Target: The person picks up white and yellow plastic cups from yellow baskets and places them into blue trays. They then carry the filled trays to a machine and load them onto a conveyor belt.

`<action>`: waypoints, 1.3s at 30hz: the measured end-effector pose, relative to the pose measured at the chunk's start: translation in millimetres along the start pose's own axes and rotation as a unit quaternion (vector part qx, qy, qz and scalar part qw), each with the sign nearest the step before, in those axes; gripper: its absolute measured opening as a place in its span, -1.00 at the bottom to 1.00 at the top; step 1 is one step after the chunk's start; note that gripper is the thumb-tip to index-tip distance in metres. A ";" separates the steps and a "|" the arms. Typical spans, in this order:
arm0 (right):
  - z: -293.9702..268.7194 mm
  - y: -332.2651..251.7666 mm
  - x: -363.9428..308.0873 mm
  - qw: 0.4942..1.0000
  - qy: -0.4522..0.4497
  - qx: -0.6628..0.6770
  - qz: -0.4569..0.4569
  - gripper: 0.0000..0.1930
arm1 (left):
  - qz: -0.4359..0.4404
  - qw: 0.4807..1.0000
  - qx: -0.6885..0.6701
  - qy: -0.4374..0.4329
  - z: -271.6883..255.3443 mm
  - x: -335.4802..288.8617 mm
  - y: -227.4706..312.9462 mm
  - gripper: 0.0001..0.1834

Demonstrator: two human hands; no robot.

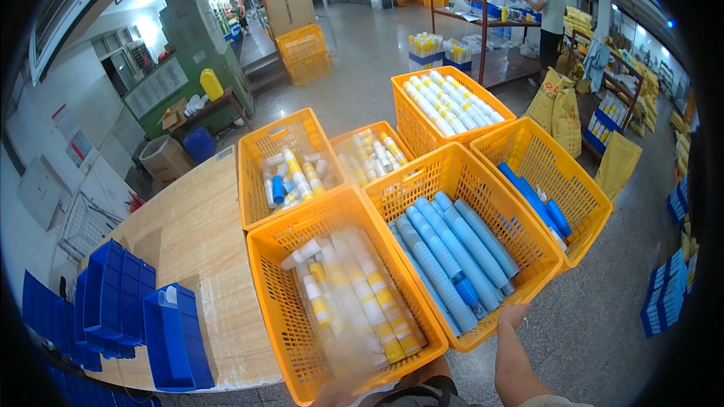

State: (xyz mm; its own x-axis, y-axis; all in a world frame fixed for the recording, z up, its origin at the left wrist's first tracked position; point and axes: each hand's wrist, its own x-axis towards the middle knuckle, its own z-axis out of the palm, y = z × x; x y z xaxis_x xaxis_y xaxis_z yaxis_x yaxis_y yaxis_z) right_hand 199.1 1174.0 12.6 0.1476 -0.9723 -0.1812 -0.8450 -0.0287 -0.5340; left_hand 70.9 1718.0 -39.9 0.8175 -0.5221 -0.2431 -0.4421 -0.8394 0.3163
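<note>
My right hand (513,316) is at the near right side of a yellow crate (539,275), its fingers curled against the crate's edge. Inside that crate lie several long stacks of nested light-blue cups (456,245). At the lower edge my left hand (335,393) shows only in part, blurred, against the near side of another yellow crate (264,279); its fingers cannot be made out. This nearer crate holds long stacks of white and yellow cups (369,301), partly covered by cloudy clear plastic.
Beyond stand more yellow crates (298,122) with white, yellow and blue stacks. Blue bins (177,339) sit on a wooden table (196,249) at left. A person (553,11) stands by a rack at the far right. Yellow sacks (566,120) rest on the floor.
</note>
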 end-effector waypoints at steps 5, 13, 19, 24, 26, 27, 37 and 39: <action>-1.0 -1.1 -0.8 1.000 -0.005 0.000 0.003 -0.59 | -0.011 1.000 -0.020 -0.017 -17.4 2.5 7.3 -0.49; 1.7 1.8 1.3 1.000 -0.007 0.001 0.002 -0.61 | -0.016 0.999 -0.030 -0.025 -8.0 2.7 2.0 -0.47; 4.6 4.5 3.8 1.000 -0.005 0.003 0.002 -0.61 | -0.013 0.999 -0.028 -0.025 -19.2 2.8 10.2 -0.48; 8.0 7.0 6.3 1.000 -0.004 0.011 0.004 -0.60 | 0.021 0.999 0.001 -0.033 -43.4 2.2 16.7 -0.52; 8.8 7.6 7.1 1.000 -0.003 0.009 0.002 -0.59 | 0.044 0.999 -0.015 -0.008 -48.0 1.5 16.1 -0.53; 9.0 7.6 7.4 1.000 -0.004 0.010 0.003 -0.59 | 0.045 0.999 -0.018 -0.009 -49.0 1.2 15.1 -0.52; 0.6 1.9 0.8 1.000 -0.018 0.022 0.003 -0.57 | 0.061 0.998 -0.002 0.000 -45.8 1.1 12.7 -0.52; 0.5 2.4 0.4 0.999 -0.019 0.028 0.000 -0.57 | 0.053 0.999 -0.001 0.000 -46.8 0.8 14.1 -0.52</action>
State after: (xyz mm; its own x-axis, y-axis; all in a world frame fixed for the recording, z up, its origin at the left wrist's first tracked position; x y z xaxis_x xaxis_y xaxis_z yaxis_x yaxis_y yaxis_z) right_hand 197.4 1173.6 10.8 0.1687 -0.9627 -0.2117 -0.8154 -0.0156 -0.5787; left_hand 82.6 1712.9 7.3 0.7658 -0.6087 -0.2076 -0.5258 -0.7785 0.3429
